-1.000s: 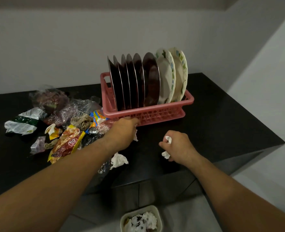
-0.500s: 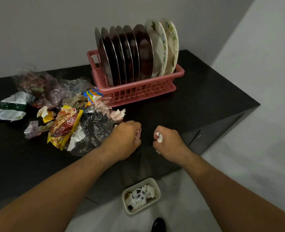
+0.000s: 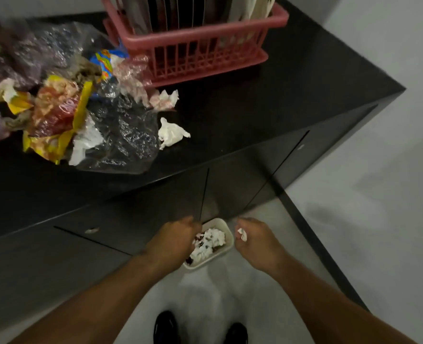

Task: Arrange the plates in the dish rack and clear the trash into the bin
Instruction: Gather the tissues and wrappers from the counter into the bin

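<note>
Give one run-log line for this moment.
left hand: over bin, contents hidden | right hand: grips tissue near bin | counter: trash pile

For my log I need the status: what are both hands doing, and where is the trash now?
Right hand grips tissue scrap beside bin. Left hand curled over bin, contents hidden. Trash pile on counter. Nothing blocks bin.

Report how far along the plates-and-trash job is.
Done: plates stand in the pink dish rack. In hand: the right hand pinches a tissue beside the bin; the left hand hovers over it, its contents hidden. Left: the wrapper pile and two crumpled tissues on the counter.
</note>
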A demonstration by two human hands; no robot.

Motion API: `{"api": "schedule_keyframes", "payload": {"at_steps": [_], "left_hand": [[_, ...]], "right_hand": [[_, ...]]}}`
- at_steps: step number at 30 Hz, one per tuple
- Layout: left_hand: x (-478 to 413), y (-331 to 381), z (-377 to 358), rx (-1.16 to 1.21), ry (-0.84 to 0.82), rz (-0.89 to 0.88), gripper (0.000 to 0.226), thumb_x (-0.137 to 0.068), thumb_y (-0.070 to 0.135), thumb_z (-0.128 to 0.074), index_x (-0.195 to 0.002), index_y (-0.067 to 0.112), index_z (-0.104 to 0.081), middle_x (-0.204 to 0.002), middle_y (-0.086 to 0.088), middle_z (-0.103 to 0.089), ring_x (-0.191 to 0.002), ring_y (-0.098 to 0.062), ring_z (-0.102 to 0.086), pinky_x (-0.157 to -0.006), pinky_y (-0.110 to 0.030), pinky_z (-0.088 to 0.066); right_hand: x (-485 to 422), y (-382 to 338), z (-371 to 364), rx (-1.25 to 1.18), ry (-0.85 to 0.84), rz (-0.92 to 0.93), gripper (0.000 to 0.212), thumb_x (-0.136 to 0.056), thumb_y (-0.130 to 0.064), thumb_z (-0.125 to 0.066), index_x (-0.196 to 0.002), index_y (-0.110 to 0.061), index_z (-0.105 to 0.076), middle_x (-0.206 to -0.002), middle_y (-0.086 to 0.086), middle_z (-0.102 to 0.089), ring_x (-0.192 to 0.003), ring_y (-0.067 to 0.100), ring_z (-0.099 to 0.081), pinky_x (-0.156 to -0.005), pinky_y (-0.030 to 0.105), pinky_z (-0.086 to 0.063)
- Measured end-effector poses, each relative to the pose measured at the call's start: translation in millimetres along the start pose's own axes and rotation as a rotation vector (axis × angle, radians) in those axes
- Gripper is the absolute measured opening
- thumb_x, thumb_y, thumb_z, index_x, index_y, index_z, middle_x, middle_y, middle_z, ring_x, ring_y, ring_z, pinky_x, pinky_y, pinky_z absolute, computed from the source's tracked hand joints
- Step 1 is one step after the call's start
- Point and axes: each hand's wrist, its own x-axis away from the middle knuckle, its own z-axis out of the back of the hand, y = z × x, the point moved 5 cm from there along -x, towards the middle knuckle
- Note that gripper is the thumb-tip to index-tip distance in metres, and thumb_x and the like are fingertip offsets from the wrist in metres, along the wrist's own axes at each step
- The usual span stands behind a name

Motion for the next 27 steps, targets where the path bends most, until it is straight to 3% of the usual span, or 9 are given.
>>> {"api": "schedule_keyframes", "payload": {"at_steps": [4, 10, 15, 17, 19, 21, 24, 27], "left_hand": [[-32.4, -22.2, -72.2, -0.021, 0.031, 0.067, 0.018, -0.095, 0.026, -0.053, -0.111, 0.021, -0.057, -0.115, -0.002, -0.053, -0.099, -0.023, -0.060, -0.077, -0.032, -0.044], [-70.2, -71.9, -220.4, -0.002, -0.029, 0.133, 0.031, -0.093, 0.029, -0.049, -0.124, 0.031, -0.053, -0.131, 0.006, -0.049, -0.108, -0.021, -0.058, -0.089, -0.034, -0.048], [-106.4, -118.9, -300.3, 0.032, -0.002, 0.198, 0.039, -0.087, 0.030, -0.055, -0.125, 0.034, -0.052, -0.129, 0.012, -0.049, -0.108, -0.018, -0.057, -0.085, -0.030, -0.046], [-127.7, -128.0, -323.5, 0.032, 0.002, 0.229, 0.035, -0.086, 0.029, -0.055, -0.121, 0.033, -0.052, -0.123, 0.010, -0.049, -0.105, -0.018, -0.058, -0.080, -0.030, -0.045], [-150.5, -132.6, -345.7, 0.045, -0.001, 0.243, 0.034, -0.087, 0.032, -0.054, -0.121, 0.030, -0.050, -0.119, 0.007, -0.048, -0.103, -0.017, -0.055, -0.076, -0.027, -0.041], [-172.2, -134.1, -368.5, 0.055, -0.039, 0.245, 0.041, -0.088, 0.037, -0.052, -0.127, 0.028, -0.043, -0.121, 0.004, -0.044, -0.107, -0.017, -0.050, -0.083, -0.028, -0.042], [-198.7, -134.7, -409.7, 0.017, -0.209, 0.279, 0.053, -0.091, 0.042, -0.043, -0.139, 0.024, -0.028, -0.133, -0.002, -0.032, -0.121, -0.024, -0.038, -0.099, -0.038, -0.038], [-217.8, -137.2, -446.0, -0.060, -0.338, 0.284, 0.069, -0.089, 0.024, -0.051, -0.147, 0.020, -0.014, -0.145, -0.004, -0.018, -0.133, -0.030, -0.025, -0.106, -0.050, -0.033]], "right_hand": [[-28.9, 53.3, -72.0, 0.021, -0.058, 0.054, 0.001, -0.084, -0.011, -0.060, -0.084, -0.010, -0.059, -0.085, 0.008, -0.058, -0.076, 0.026, -0.055, -0.064, 0.028, -0.037], [-109.5, 131.1, -202.9, 0.121, -0.203, 0.061, 0.013, -0.092, -0.017, -0.055, -0.101, -0.016, -0.063, -0.107, 0.006, -0.062, -0.097, 0.026, -0.060, -0.074, 0.027, -0.042], [-173.9, 185.6, -292.6, 0.212, -0.274, 0.077, 0.016, -0.095, -0.018, -0.055, -0.109, -0.019, -0.062, -0.113, 0.004, -0.059, -0.104, 0.025, -0.060, -0.082, 0.029, -0.046], [-187.8, 209.1, -317.8, 0.202, -0.317, 0.055, 0.027, -0.093, -0.024, -0.059, -0.120, -0.022, -0.060, -0.119, 0.004, -0.056, -0.110, 0.026, -0.057, -0.090, 0.032, -0.048], [-194.9, 229.0, -335.8, 0.206, -0.372, 0.040, 0.051, -0.090, -0.030, -0.064, -0.138, -0.026, -0.049, -0.133, 0.004, -0.051, -0.122, 0.026, -0.050, -0.101, 0.036, -0.045], [-197.6, 241.2, -340.9, 0.164, -0.352, 0.035, 0.064, -0.091, -0.030, -0.065, -0.148, -0.026, -0.037, -0.145, 0.003, -0.045, -0.131, 0.024, -0.045, -0.108, 0.035, -0.040], [-194.1, 243.1, -328.0, 0.111, -0.237, 0.091, 0.053, -0.093, -0.025, -0.060, -0.144, -0.022, -0.045, -0.143, 0.001, -0.051, -0.127, 0.018, -0.050, -0.106, 0.027, -0.039], [-180.5, 236.5, -305.8, 0.111, -0.169, 0.150, 0.041, -0.094, -0.026, -0.057, -0.134, -0.024, -0.056, -0.135, -0.006, -0.056, -0.117, 0.013, -0.055, -0.100, 0.026, -0.043]]}}
